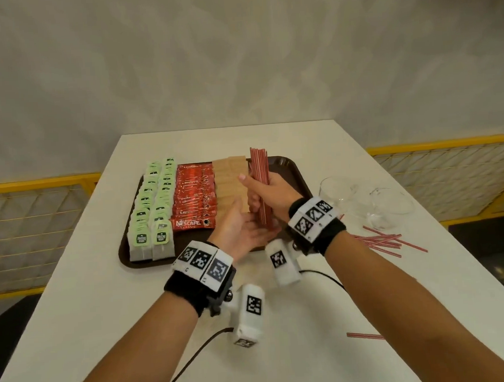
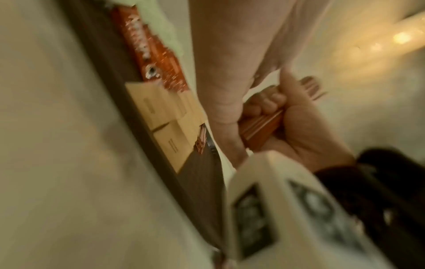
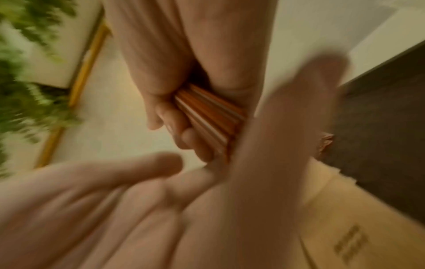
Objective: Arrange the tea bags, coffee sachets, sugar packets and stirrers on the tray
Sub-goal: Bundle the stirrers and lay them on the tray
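Over tray (image 1: pixel 296 170) | R hand (image 1: pixel 270 194) grips stirrers (image 1: pixel 260 172) | L hand (image 1: pixel 241 230) flat-open beneath, bundle's lower ends hidden

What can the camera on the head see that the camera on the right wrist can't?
Only the head view shows the green tea bags in two rows, the red Nescafe sachets, two glass bowls, loose stirrers lying on the white table, and one more stirrer near the front edge.

Only the right wrist view shows the curled fingers up close, wrapped round the sticks.

Both show the right hand gripping the stirrer bundle, the open left hand beside it, the brown sugar packets and the dark tray.
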Demonstrator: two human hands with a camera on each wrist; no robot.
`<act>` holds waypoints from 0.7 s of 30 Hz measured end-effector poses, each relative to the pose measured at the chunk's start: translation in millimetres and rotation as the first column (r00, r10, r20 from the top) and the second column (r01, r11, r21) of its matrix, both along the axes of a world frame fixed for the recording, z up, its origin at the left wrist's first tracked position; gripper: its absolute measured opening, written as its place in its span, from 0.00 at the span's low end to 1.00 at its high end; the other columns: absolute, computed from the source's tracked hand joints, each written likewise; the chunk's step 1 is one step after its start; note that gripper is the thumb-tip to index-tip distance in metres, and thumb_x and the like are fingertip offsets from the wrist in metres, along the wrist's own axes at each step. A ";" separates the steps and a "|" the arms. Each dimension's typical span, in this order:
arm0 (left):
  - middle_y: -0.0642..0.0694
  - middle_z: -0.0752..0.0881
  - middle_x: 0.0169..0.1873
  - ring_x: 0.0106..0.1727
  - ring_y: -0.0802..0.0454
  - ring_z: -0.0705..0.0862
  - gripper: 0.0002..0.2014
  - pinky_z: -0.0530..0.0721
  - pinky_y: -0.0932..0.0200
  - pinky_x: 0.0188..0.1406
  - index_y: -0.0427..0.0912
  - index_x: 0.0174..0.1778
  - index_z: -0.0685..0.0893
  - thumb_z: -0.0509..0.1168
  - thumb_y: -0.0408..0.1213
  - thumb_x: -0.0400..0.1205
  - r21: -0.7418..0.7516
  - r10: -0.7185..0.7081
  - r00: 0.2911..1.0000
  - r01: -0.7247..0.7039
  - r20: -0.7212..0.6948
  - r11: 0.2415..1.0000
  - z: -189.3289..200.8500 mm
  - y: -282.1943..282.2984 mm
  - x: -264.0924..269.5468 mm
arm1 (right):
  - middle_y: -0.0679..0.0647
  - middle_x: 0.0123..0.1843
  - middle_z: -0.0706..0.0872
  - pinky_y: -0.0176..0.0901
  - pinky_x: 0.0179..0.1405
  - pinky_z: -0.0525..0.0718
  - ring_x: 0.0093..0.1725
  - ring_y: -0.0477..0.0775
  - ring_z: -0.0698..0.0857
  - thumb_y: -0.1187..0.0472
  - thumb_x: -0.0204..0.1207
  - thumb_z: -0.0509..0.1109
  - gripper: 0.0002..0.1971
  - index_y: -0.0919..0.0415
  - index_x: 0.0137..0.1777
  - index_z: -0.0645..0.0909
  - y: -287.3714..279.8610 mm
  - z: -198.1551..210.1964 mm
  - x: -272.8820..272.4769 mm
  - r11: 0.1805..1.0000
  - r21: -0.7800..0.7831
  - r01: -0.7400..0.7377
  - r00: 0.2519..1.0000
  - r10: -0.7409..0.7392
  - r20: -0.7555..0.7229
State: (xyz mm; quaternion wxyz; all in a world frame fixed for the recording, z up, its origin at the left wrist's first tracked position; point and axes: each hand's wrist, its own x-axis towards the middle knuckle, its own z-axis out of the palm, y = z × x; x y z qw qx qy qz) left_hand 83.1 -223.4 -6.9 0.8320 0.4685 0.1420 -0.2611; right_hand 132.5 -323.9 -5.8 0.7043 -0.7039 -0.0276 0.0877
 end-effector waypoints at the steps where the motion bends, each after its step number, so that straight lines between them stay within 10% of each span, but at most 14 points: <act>1: 0.29 0.80 0.62 0.53 0.39 0.84 0.30 0.83 0.47 0.52 0.29 0.67 0.73 0.45 0.54 0.87 0.153 -0.021 0.999 0.016 0.033 0.988 0.2 -2.4 3.2 | 0.49 0.20 0.70 0.37 0.21 0.74 0.19 0.48 0.70 0.58 0.81 0.66 0.14 0.58 0.35 0.69 -8.6 0.6 11.5 0.999 -0.010 0.030 0.995 -0.031 -0.091; 3: 0.33 0.83 0.57 0.57 0.39 0.83 0.27 0.80 0.47 0.59 0.36 0.59 0.80 0.45 0.53 0.87 0.576 -0.170 0.961 0.014 0.218 0.817 1.9 -4.4 6.8 | 0.51 0.22 0.74 0.45 0.32 0.81 0.23 0.51 0.74 0.52 0.81 0.66 0.17 0.60 0.33 0.72 -24.9 3.4 31.2 0.970 -0.238 0.050 0.976 -0.098 -0.195; 5: 0.35 0.84 0.50 0.57 0.39 0.82 0.19 0.78 0.53 0.57 0.39 0.48 0.82 0.50 0.48 0.87 0.877 -0.502 0.779 -0.123 0.376 0.465 -1.7 -3.1 7.7 | 0.55 0.32 0.81 0.47 0.47 0.80 0.34 0.55 0.81 0.49 0.81 0.64 0.19 0.64 0.37 0.79 -37.6 6.1 46.6 0.801 -0.598 -0.015 0.967 -0.140 -0.212; 7: 0.36 0.82 0.57 0.62 0.40 0.79 0.18 0.76 0.52 0.59 0.34 0.61 0.79 0.55 0.44 0.86 0.959 -0.790 0.553 -0.235 0.264 0.157 -11.1 -8.0 10.4 | 0.57 0.44 0.82 0.37 0.41 0.79 0.46 0.55 0.85 0.54 0.80 0.65 0.15 0.68 0.50 0.82 -49.8 0.9 62.0 0.701 -0.713 -0.029 0.963 -0.171 -0.207; 10: 0.39 0.73 0.66 0.68 0.43 0.72 0.22 0.73 0.51 0.61 0.35 0.71 0.71 0.56 0.46 0.85 0.931 -0.936 0.344 -0.315 -0.069 -0.185 -27.5 -25.0 19.0 | 0.63 0.45 0.84 0.35 0.28 0.83 0.33 0.53 0.89 0.65 0.81 0.64 0.08 0.67 0.44 0.83 -53.9 -1.3 76.0 0.761 -0.643 -0.085 0.956 -0.119 -0.267; 13: 0.39 0.72 0.67 0.68 0.42 0.70 0.20 0.71 0.51 0.60 0.36 0.71 0.71 0.55 0.43 0.85 0.879 -0.949 0.247 -0.387 -0.193 -0.280 -39.5 -42.6 24.1 | 0.70 0.71 0.74 0.50 0.67 0.76 0.69 0.65 0.77 0.68 0.82 0.60 0.19 0.74 0.71 0.71 -47.0 2.4 85.4 0.644 -0.755 -0.122 0.951 -0.143 -0.275; 15: 0.38 0.72 0.67 0.67 0.41 0.70 0.17 0.71 0.51 0.61 0.36 0.69 0.73 0.54 0.38 0.86 0.872 -0.950 0.221 -0.393 -0.219 -0.292 -48.4 -49.7 24.3 | 0.67 0.78 0.66 0.50 0.74 0.66 0.78 0.65 0.66 0.65 0.82 0.60 0.25 0.69 0.78 0.63 -47.6 2.6 94.8 0.564 -0.818 -0.111 0.957 -0.162 -0.242; 17: 0.38 0.73 0.65 0.66 0.41 0.71 0.16 0.71 0.51 0.59 0.36 0.67 0.75 0.52 0.35 0.86 0.874 -0.951 0.217 -0.388 -0.221 -0.292 -55.1 -52.6 23.2 | 0.61 0.78 0.68 0.46 0.72 0.68 0.76 0.61 0.68 0.60 0.84 0.58 0.22 0.66 0.76 0.66 -47.4 5.9 99.0 0.469 -0.878 -0.099 0.982 -0.097 -0.163; 19: 0.39 0.73 0.64 0.64 0.41 0.72 0.15 0.71 0.51 0.58 0.36 0.65 0.76 0.52 0.33 0.86 0.877 -0.953 0.207 -0.386 -0.220 -0.286 -58.9 -53.6 22.8 | 0.50 0.58 0.79 0.28 0.55 0.74 0.59 0.52 0.78 0.58 0.85 0.58 0.08 0.60 0.55 0.78 -42.7 5.7 109.6 0.433 -0.890 -0.144 0.977 -0.083 -0.198; 21: 0.39 0.73 0.64 0.64 0.42 0.72 0.15 0.71 0.51 0.58 0.35 0.65 0.76 0.52 0.33 0.86 0.883 -0.957 0.193 -0.380 -0.216 -0.275 -58.7 -53.9 23.2 | 0.42 0.36 0.63 0.22 0.33 0.69 0.40 0.45 0.69 0.63 0.83 0.62 0.18 0.51 0.32 0.62 -38.4 6.8 117.1 0.496 -0.851 -0.171 0.976 -0.030 -0.214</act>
